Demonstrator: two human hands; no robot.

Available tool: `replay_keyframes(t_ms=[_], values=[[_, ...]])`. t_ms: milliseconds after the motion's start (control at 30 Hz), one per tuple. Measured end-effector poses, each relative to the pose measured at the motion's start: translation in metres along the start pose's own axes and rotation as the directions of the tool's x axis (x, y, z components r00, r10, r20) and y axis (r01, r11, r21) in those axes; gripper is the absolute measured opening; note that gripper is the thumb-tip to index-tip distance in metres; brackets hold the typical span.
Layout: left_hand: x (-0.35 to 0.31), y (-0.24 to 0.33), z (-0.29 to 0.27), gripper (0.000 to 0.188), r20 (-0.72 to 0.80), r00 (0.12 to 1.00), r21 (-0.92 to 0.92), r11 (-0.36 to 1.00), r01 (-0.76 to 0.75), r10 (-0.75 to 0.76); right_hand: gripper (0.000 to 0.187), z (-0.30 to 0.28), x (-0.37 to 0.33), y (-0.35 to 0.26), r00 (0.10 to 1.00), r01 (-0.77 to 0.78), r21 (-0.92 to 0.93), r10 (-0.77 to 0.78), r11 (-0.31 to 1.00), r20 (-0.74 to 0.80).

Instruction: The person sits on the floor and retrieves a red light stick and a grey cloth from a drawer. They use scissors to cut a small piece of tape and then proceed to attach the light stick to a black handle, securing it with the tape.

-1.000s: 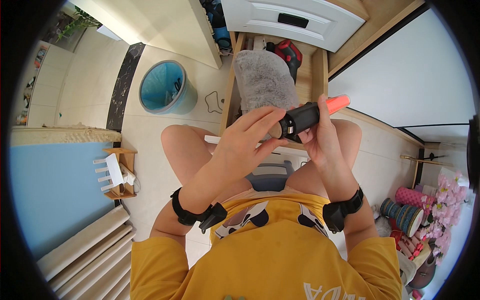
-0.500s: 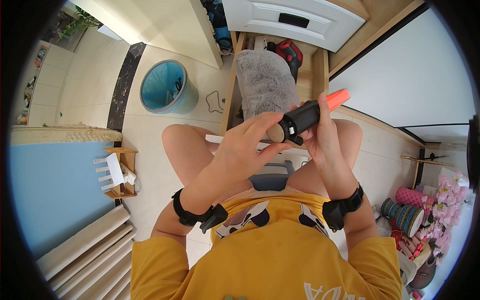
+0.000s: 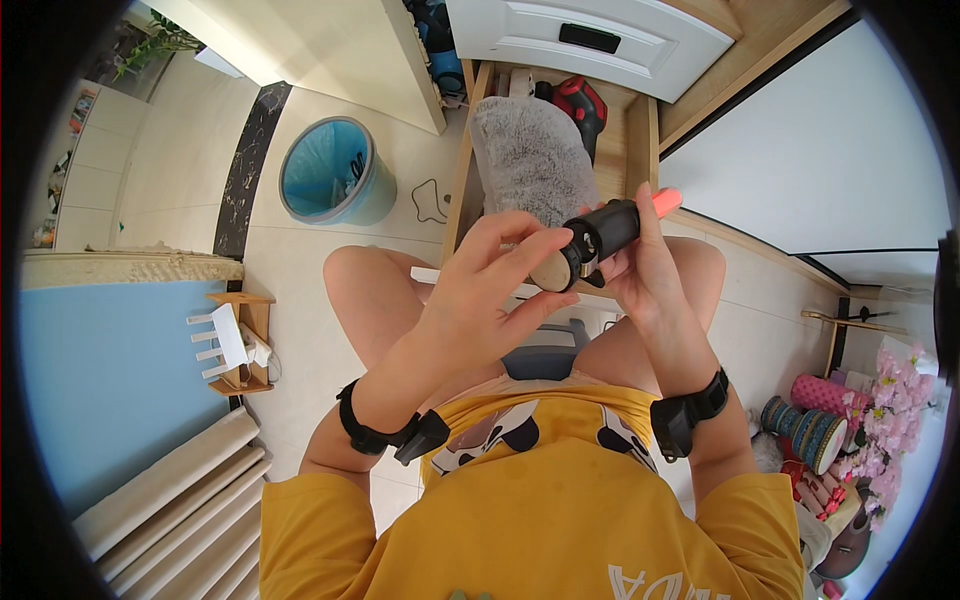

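Observation:
Over my lap, both hands are on a black cylindrical tool (image 3: 610, 230), shaped like a flashlight, which lies at a slant. Out of its far right end sticks an orange-red rod (image 3: 667, 202); its near left end is a round tan disc (image 3: 551, 271) on a black collar. My right hand (image 3: 645, 275) is wrapped round the black body, thumb along the top, its other fingers partly hidden beneath. At the disc end, my left hand (image 3: 500, 285) grips the collar between thumb and fingertips.
Beyond my knees an open wooden drawer (image 3: 640, 150) holds a grey plush cloth (image 3: 530, 155) and a red and black power tool (image 3: 580, 105). A blue-lined bin (image 3: 350, 190) stands at the left. A white drawer front (image 3: 600, 45) overhangs; pink flowers (image 3: 890, 420) stand at right.
Less of the orange-red rod shows beyond my right hand. The disc end has shifted slightly down and left, with more of the collar visible. My left fingers have bent and changed position on it.

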State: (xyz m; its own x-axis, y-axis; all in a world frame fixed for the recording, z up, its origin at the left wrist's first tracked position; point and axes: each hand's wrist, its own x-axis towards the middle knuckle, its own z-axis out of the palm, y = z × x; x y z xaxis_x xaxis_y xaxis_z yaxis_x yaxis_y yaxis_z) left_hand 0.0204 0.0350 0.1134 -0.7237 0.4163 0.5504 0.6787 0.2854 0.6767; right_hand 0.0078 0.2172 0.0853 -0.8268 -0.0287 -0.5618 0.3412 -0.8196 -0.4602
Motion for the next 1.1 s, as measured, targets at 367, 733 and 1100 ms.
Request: replay_keyframes(t_ms=[367, 733, 1100], values=[[-0.004, 0.004, -0.013, 0.052, -0.06, 0.988, -0.027, 0.99, 0.14, -0.141, 0.035, -0.018, 0.014, -0.012, 0.997, 0.031, 0.147, -0.02, 0.989, -0.077], [0.003, 0.004, -0.001, 0.051, -0.099, 0.988, -0.064, 0.991, 0.115, -0.121, 0.041, -0.011, 0.007, -0.012, 0.999, 0.036, 0.064, -0.037, 0.997, 0.009], [0.004, 0.006, -0.002, 0.048, -0.107, 0.978, -0.091, 0.982, 0.167, -0.176, 0.039, 0.0, 0.002, -0.007, 0.995, 0.099, 0.029, -0.098, 0.995, -0.01]])
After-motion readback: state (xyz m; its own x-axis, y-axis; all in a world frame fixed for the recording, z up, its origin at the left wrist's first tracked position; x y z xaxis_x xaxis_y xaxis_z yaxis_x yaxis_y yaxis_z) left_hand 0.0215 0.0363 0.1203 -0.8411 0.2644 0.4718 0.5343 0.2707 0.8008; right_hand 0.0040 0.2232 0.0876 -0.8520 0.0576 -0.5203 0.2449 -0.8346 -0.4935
